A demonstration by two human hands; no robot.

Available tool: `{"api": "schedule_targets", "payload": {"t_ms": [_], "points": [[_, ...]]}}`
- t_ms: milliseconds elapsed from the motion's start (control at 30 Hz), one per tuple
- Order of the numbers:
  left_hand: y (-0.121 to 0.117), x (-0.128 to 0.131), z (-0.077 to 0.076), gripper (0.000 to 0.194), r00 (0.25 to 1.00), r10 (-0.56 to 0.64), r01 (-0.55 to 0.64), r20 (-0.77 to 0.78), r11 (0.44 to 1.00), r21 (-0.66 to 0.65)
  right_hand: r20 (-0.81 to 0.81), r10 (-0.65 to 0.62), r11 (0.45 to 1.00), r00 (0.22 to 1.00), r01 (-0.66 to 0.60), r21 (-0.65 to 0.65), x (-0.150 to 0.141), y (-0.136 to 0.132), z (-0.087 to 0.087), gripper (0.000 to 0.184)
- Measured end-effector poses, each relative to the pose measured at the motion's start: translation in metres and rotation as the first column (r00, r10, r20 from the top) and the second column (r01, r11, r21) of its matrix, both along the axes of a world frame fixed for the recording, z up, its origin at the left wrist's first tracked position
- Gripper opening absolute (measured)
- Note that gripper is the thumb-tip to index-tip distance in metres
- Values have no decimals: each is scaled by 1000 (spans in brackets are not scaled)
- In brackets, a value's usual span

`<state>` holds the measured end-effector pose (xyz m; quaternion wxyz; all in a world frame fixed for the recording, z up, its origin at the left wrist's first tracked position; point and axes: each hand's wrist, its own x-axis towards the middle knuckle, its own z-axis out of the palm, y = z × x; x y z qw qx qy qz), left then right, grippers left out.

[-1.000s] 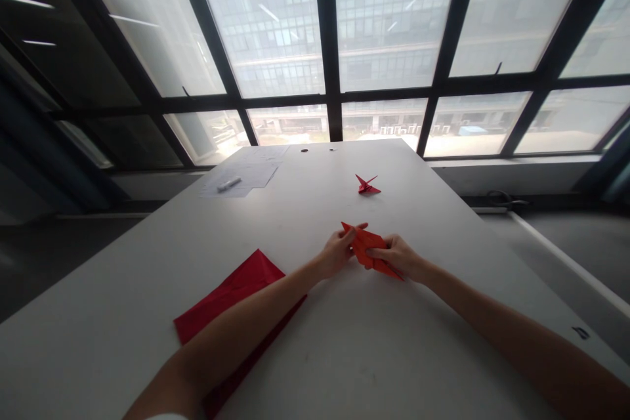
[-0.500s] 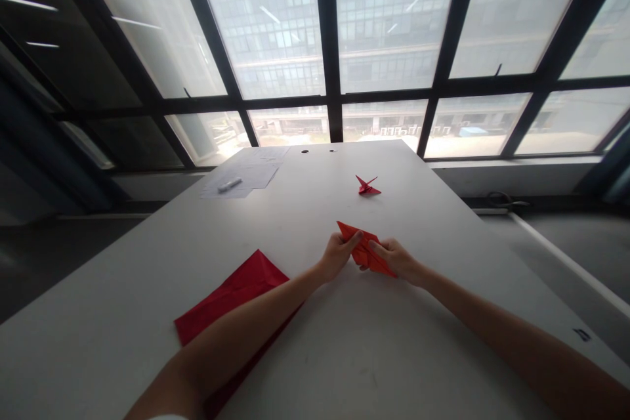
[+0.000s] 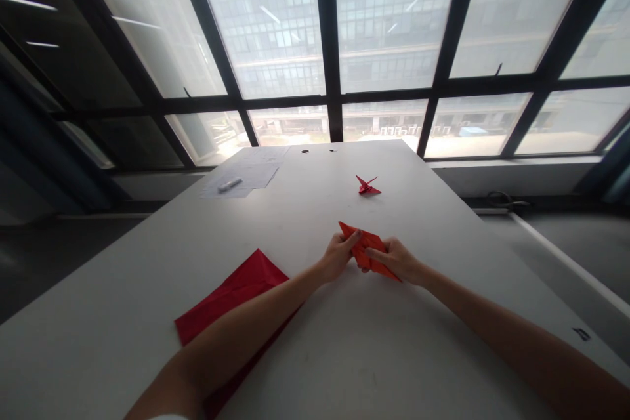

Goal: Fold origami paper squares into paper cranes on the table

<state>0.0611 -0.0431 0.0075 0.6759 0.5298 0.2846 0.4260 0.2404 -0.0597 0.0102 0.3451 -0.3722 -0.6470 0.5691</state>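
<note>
Above the table (image 3: 315, 341), folded red paper (image 3: 368, 251)

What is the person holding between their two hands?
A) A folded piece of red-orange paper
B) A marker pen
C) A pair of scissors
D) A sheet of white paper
A: the left hand and right hand both hold the folded red-orange paper between them.
</note>
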Motion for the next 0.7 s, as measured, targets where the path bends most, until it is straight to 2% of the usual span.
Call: {"api": "schedule_targets", "payload": {"t_ms": [200,400,700], "points": [[4,1,-6,54,1000,16,-17,14,1000,19,22,23,997,1000,-24,72,1,4,0,41],[11,0,-9,46,987,155,-159,52,983,95,83,-134,967,988,112,231,1,8,1,37],[12,1,-15,45,980,200,-199,5,974,109,71,-239,931,968,208,301,1,12,-9,25]]}}
